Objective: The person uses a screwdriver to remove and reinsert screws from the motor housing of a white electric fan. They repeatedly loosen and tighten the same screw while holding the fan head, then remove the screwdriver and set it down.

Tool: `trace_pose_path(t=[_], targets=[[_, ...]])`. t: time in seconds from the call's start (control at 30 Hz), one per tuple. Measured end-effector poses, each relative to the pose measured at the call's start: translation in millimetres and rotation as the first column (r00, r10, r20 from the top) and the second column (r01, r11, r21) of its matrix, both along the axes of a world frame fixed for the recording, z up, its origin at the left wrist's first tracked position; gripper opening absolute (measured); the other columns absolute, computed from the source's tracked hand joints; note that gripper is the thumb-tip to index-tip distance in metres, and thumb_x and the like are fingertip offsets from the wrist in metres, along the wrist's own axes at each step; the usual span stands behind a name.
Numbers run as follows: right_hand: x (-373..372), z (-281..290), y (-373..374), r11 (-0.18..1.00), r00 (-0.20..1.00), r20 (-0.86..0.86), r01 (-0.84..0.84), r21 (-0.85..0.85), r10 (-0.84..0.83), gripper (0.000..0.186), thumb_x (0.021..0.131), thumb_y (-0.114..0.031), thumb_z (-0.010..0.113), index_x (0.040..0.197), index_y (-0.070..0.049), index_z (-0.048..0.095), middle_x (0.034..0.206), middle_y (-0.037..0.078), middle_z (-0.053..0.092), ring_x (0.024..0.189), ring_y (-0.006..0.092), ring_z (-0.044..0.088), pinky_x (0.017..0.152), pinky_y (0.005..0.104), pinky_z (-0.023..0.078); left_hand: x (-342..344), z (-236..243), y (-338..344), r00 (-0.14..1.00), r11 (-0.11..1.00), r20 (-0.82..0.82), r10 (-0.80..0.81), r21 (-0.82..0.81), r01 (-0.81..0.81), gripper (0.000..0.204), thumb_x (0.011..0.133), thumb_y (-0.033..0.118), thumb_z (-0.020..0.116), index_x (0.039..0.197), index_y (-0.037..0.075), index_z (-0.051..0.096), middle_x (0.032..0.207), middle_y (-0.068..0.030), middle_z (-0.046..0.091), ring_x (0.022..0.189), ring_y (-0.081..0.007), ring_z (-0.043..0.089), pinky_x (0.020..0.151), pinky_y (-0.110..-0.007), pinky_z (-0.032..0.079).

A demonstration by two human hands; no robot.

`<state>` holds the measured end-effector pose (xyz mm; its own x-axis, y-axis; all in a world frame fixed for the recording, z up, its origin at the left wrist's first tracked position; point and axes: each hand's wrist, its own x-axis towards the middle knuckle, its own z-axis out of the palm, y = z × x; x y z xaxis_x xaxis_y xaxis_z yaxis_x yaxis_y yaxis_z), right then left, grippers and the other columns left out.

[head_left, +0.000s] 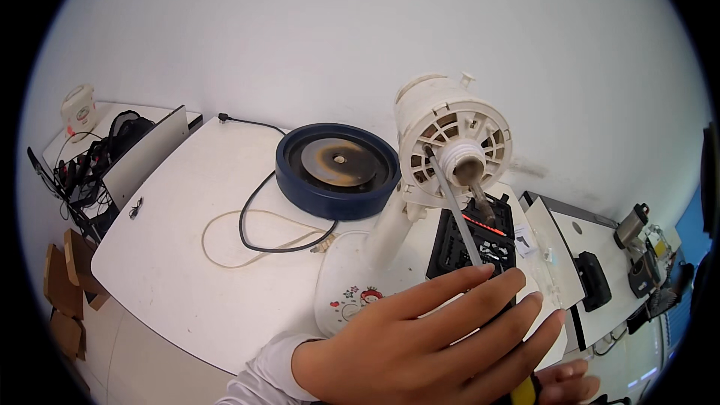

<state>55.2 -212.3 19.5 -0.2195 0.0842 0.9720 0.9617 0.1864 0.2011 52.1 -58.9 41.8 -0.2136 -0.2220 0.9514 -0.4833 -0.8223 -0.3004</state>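
A white fan motor housing (416, 105) with a slotted front stands on a post (384, 244) and printed base (334, 270). A dirty, translucent spindle (480, 195) juts from its hub. A long metal rod (457, 217) has its dark tip at the slots, left of the hub; its lower part disappears behind my left hand (431, 337), whose fingers are stretched apart across it, thumb hidden. My right hand (566, 384), low at the right and partly covered, curls round a yellow handle (525, 394); whether rod and handle join is hidden.
A blue round part (337, 206) and looped cords (241, 229) lie on the white table (165, 270). An open black tool case (442, 247) is behind my hands. Side tables hold a tangled black pile (127, 135) and metal appliance (630, 225); cardboard (64, 285) stands left, low.
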Motion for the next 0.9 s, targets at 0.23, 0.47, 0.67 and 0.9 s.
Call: trace_pose_path(t=[0.23,0.47,0.67,0.9], targets=[[8,8,-12,0.981,0.998,0.060,0.037,-0.189,-0.026,0.020,0.077,-0.021,0.062,0.090,-0.031,0.051,0.094,0.001,0.046,0.102,0.0255,0.045,0.092,0.0529,0.035,-7,-1,-5,0.999,0.996,-0.044,-0.018,-0.087,0.014,0.024,0.066,0.013,0.061,0.090,0.008,0.063,0.087,-0.0040,0.061,0.080,-0.0187,0.061,0.064,-0.026,0.052],[10,12,-15,0.975,0.978,0.108,0.192,-0.116,-0.180,0.044,0.071,-0.024,0.070,0.104,-0.046,0.052,0.099,0.001,0.033,0.096,0.0212,0.037,0.072,0.0342,0.041,3,3,15,0.993,0.996,0.115,0.037,0.080,-0.047,0.020,0.061,0.012,0.064,0.081,0.007,0.063,0.083,-0.0036,0.061,0.077,-0.0173,0.060,0.056,-0.022,0.050],[-2,5,-20,0.988,0.999,0.050,-0.004,-0.154,0.012,0.032,0.073,-0.013,0.065,0.097,-0.033,0.057,0.092,-0.004,0.049,0.100,0.0210,0.045,0.085,0.0395,0.039,-9,7,14,0.992,0.990,0.038,0.122,0.061,-0.124,0.023,0.057,0.010,0.066,0.080,0.007,0.063,0.081,-0.0038,0.061,0.067,-0.0141,0.054,0.051,-0.020,0.045],[4,12,-25,0.963,0.994,0.036,0.109,-0.247,-0.103,0.046,0.063,0.002,0.072,0.092,-0.026,0.051,0.096,-0.002,0.047,0.102,0.0201,0.047,0.087,0.0437,0.041,-13,5,14,0.995,0.992,-0.024,0.092,0.084,-0.090,0.023,0.058,0.012,0.065,0.081,0.007,0.063,0.084,-0.0033,0.061,0.065,-0.0128,0.052,0.049,-0.019,0.044]])
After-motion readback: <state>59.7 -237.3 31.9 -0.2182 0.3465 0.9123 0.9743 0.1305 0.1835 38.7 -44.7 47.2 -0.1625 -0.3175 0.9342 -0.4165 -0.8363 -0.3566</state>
